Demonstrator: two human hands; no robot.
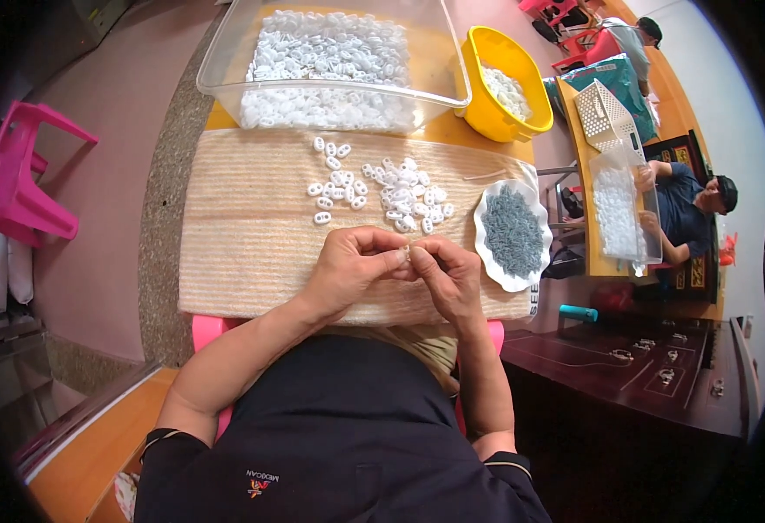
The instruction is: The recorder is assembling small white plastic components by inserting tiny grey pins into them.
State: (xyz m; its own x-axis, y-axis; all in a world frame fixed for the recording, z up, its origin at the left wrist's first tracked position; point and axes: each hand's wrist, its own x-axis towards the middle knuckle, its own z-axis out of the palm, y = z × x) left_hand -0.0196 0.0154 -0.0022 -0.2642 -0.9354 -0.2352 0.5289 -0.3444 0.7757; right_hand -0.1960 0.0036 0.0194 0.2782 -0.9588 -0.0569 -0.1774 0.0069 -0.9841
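My left hand (348,272) and my right hand (449,281) meet over the near half of the striped towel (239,222). Thumbs and fingers of both are pinched together around a tiny pale piece (407,251), mostly covered by the fingertips. Just beyond them lies a heap of small white oval plastic pieces (407,199). A looser group of white ovals with two dark holes (337,185) is spread to its left. Right of my right hand stands a white scalloped dish (484,254) full of small grey-blue slender pieces (513,231).
A clear plastic bin (330,84) of white pieces stands at the table's far side, beside a yellow basin (478,122) with pale pieces. A pink stool (25,179) is at left. At right, a person (683,205) works at another table with a clear tub (619,213).
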